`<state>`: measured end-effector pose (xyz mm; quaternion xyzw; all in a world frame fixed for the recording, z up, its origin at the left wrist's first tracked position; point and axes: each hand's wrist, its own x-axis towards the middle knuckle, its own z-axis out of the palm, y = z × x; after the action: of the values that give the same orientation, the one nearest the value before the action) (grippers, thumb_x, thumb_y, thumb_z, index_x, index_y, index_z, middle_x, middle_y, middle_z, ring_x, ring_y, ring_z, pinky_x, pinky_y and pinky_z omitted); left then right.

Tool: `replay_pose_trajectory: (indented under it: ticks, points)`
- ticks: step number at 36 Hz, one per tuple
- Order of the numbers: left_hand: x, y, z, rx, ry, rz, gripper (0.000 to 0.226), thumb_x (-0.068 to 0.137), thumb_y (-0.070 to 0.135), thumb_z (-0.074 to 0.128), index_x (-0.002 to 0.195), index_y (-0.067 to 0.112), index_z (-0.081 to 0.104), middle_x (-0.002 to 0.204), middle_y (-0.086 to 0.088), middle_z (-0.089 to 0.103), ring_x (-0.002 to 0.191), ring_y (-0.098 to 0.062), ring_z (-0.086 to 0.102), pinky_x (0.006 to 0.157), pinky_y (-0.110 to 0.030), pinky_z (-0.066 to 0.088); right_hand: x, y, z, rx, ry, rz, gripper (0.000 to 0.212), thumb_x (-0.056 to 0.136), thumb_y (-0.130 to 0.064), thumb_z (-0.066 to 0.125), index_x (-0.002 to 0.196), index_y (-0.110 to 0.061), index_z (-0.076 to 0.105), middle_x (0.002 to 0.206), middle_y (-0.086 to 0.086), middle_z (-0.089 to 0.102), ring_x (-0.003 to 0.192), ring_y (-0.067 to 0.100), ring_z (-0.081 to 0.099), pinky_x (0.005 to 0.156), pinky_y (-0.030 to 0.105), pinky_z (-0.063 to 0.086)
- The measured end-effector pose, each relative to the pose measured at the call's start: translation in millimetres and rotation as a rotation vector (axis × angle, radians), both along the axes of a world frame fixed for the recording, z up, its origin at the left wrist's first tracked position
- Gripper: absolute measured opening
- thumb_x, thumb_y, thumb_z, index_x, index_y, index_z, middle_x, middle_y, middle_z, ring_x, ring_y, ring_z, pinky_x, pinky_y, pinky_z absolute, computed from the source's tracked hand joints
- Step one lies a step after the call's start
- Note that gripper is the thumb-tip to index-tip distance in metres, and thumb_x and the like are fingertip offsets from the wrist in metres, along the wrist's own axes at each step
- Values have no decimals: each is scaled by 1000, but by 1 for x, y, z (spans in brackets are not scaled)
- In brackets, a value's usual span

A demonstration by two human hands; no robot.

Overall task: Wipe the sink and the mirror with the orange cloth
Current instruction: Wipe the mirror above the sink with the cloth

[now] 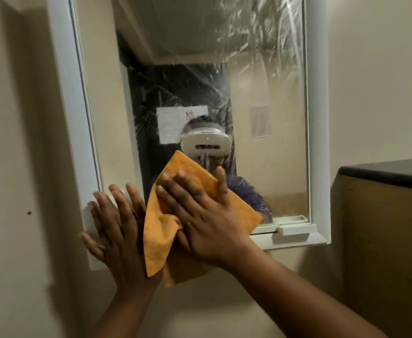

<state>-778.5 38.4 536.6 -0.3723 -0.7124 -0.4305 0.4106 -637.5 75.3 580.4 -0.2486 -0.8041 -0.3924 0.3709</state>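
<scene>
The right hand [207, 215] presses the orange cloth [166, 230] flat against the lower part of the mirror [261, 93], fingers straight and spread; the left hand [117, 228], fingers also straight, rests on the white frame [78, 118]. Streaks across the upper glass suggest wiping remains; the sink is out of view.

Right hand [207, 215]: flat, fingers straight and spread, pressing the orange cloth [175, 215] against the lower part of the mirror [261, 81].
Left hand [117, 223]: open, fingers straight, resting on the lower left corner of the white frame [68, 106], just beside the cloth.
Orange cloth: partly folded, lower end hanging below the frame.
Mirror: glass streaked with wet smears, mostly upper right.
Small white tray [295, 229]: on the frame's bottom ledge, right of the cloth.
Cabinet [383, 215]: at right, dark top, tan side.
</scene>
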Motion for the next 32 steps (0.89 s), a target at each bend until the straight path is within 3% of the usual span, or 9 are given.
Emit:
replay_pose_trajectory:
  ticks: [4, 6, 8, 14, 18, 23, 28, 32]
  points:
    - [-3, -5, 0, 88, 19, -194, 79, 87, 41, 42, 150, 20, 0, 158, -12, 2, 146, -18, -5, 112, -41, -15, 31, 9, 8, 9, 133, -75, 64, 93, -48, 26, 148, -16, 19, 155, 2, 16, 144, 20, 12, 106, 66, 8]
    - [1, -7, 5, 105, -4, -201, 66, 95, 46, 25, 150, 16, 5, 157, -14, 5, 145, -15, -7, 112, -38, -17, 48, 13, 11, -6, 205, -123, 65, 93, -49, 25, 149, -16, 17, 156, 2, 14, 145, 20, 9, 107, 65, 7]
    - [8, -8, 11, 109, -37, -204, 67, 96, 51, 8, 148, 9, 16, 155, -19, 13, 144, -20, 2, 112, -36, -17, 60, 16, 12, -20, 263, -147, 67, 92, -50, 26, 149, -16, 16, 157, 1, 13, 145, 19, 7, 109, 64, 4]
    - [12, -4, 15, 121, 43, -215, 64, 96, 48, 8, 149, 11, 9, 155, -17, 11, 144, -27, 8, 113, -46, -7, 67, 14, 7, -47, 411, -165, 69, 91, -47, 29, 149, -12, 16, 157, 6, 15, 145, 24, 10, 110, 61, 0]
    - [16, -4, 17, 109, 43, -239, 65, 97, 48, 6, 148, 8, 14, 156, -15, 11, 145, -26, 6, 113, -47, -7, 51, 11, -4, -85, 487, -155, 75, 88, -46, 32, 149, -8, 12, 157, 10, 10, 145, 28, 5, 112, 58, 2]
    - [15, -5, 14, 115, 89, -269, 63, 97, 44, 8, 148, 7, 16, 156, -13, 10, 145, -29, 6, 113, -50, -5, 29, 3, -24, -56, 323, -92, 73, 88, -47, 36, 149, -12, 18, 157, 15, 9, 145, 33, 4, 112, 58, 4]
    - [16, -4, 14, 130, 74, -300, 63, 90, 34, 23, 148, 10, 15, 156, -12, 11, 145, -27, 4, 114, -48, -8, 16, 4, -9, -19, 205, -17, 66, 92, -49, 31, 149, -18, 20, 159, 10, 10, 146, 29, 1, 113, 56, -1]
    - [17, -4, 16, 123, 30, -311, 63, 95, 45, 12, 149, 12, 16, 157, -10, 11, 146, -25, 4, 114, -44, -9, 5, 8, 21, 48, 98, 57, 65, 91, -48, 33, 148, -18, 25, 157, 7, 13, 145, 25, 5, 113, 56, -2]
